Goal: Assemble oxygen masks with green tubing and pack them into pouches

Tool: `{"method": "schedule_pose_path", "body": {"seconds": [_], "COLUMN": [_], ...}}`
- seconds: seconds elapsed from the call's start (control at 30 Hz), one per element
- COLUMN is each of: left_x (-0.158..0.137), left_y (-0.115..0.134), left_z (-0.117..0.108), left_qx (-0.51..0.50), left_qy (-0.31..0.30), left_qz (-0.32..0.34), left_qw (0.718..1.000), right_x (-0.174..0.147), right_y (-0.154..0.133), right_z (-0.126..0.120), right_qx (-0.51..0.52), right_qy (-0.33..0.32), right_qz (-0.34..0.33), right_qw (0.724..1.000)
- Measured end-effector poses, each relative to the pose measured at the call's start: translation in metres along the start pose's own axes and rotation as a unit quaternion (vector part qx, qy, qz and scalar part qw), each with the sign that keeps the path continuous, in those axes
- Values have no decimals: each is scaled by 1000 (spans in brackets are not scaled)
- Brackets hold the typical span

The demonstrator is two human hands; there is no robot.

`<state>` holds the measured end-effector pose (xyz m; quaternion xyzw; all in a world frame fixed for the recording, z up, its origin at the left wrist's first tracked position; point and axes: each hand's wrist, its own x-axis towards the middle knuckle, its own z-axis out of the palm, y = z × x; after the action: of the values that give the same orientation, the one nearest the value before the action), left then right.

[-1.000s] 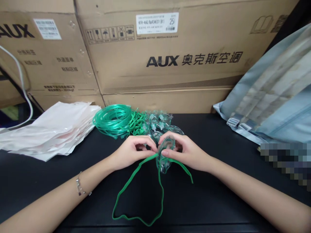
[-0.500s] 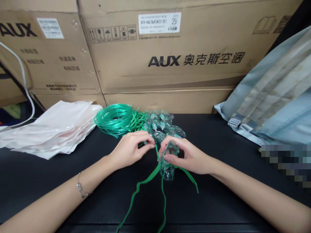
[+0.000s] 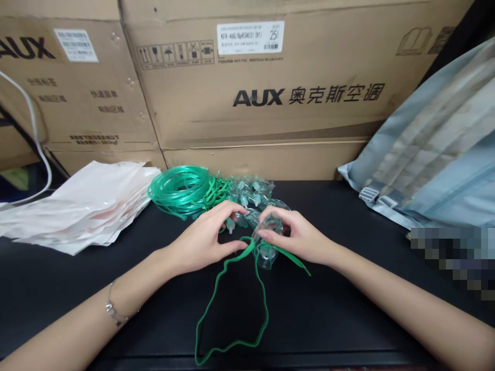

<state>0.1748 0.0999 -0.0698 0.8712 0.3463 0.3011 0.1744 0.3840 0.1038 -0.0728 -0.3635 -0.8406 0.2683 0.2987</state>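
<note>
Apparently adjusting a green strap (image 3: 242, 254) at the left edge of a clear mask (image 3: 266, 254). To do it well: keep the mask rim steady without crushing the soft-looking wall; take the strap flat, close to the mask; draw gently, minding twists in the long loop trailing on the mask's near side; guard the end jutting out right of the mask against slipping back. Gripping the mask itself in the right hand (image 3: 303, 239), between thumb and fingers. With the left hand (image 3: 204, 237), clasping nothing: thumb and forefinger parted just left of the mask, close to the strap at the thumb tip; cannot tell whether touching. Noted beyond the mask: more masks (image 3: 256, 199), heaped; farther left, a coil of green tubing (image 3: 178, 203).
</note>
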Motion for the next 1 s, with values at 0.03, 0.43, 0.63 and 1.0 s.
{"method": "schedule_pose_path", "body": {"seconds": [0.03,0.43,0.63,1.0], "left_x": [0,0,1,3], "left_y": [2,9,4,-4], "left_z": [1,9,11,2], "left_qx": [-26,-23,12,94], "left_qy": [0,30,93,112], "left_qz": [2,-59,-98,-183], "left_qw": [1000,998,991,972], "right_x": [0,-1,-2,-5], "right_y": [0,0,0,-3], "right_z": [1,1,0,1], "right_qx": [-1,24,29,41], "right_qy": [-3,-38,-66,-66], "right_qz": [-5,-26,-59,-128], "right_qw": [1000,999,996,989]}}
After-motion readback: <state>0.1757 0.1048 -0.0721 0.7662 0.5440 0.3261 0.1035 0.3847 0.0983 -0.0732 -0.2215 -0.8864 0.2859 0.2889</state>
